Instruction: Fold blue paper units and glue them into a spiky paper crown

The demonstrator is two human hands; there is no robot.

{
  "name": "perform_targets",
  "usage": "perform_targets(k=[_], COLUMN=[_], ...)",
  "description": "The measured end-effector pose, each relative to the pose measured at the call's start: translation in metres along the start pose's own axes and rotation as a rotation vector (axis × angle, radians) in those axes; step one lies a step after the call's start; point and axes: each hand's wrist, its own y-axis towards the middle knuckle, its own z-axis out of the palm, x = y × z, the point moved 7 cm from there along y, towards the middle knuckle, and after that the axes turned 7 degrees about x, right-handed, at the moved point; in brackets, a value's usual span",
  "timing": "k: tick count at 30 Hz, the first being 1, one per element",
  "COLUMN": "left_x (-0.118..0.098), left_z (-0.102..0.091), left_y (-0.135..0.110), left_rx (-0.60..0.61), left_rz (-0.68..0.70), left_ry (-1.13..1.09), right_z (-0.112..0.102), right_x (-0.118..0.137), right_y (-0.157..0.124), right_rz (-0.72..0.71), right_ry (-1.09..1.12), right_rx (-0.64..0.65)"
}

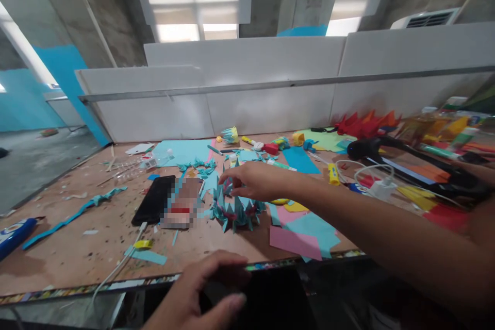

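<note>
A ring of folded teal paper (pixel 236 212) with pointed spikes and some pink inside rests near the table's front edge. Over its far side hovers my right hand (pixel 251 180), fingers bent downward with a gap between finger and thumb. Nothing shows in that gap; whether the fingertips touch the paper spikes, I cannot tell. In front of the table edge, low in the view, is my left hand (pixel 204 289), its fingers curved and thumb apart, holding nothing. Just left of the ring lie a black phone (pixel 154 200) and a second, blurred-out phone (pixel 183 203).
Teal and pink paper sheets (pixel 296 240) lie right of the ring. A blue folded-paper strip (pixel 73 219) and a blue bottle (pixel 17 234) are at left. Red spiky paper (pixel 365 125), a black frame-like object (pixel 417 162) and a white charger (pixel 382 188) stand right. A white panel (pixel 270 108) backs the table.
</note>
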Motion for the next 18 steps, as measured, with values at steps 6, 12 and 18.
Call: perform_targets(k=[6, 12, 18], left_x=[-0.017, -0.035, -0.023], left_z=[-0.068, -0.114, -0.1], left_y=[0.019, 0.066, 0.075], left_rx=[-0.267, -0.341, -0.404], left_rz=[0.068, 0.174, 0.192], left_ry=[0.304, 0.479, 0.612], right_z=[-0.009, -0.03, 0.01], right_x=[-0.009, -0.073, -0.08], right_y=[-0.029, -0.067, -0.098], right_rz=[0.014, 0.185, 0.281], right_ry=[0.06, 0.251, 0.283], right_rx=[-0.173, -0.487, -0.664])
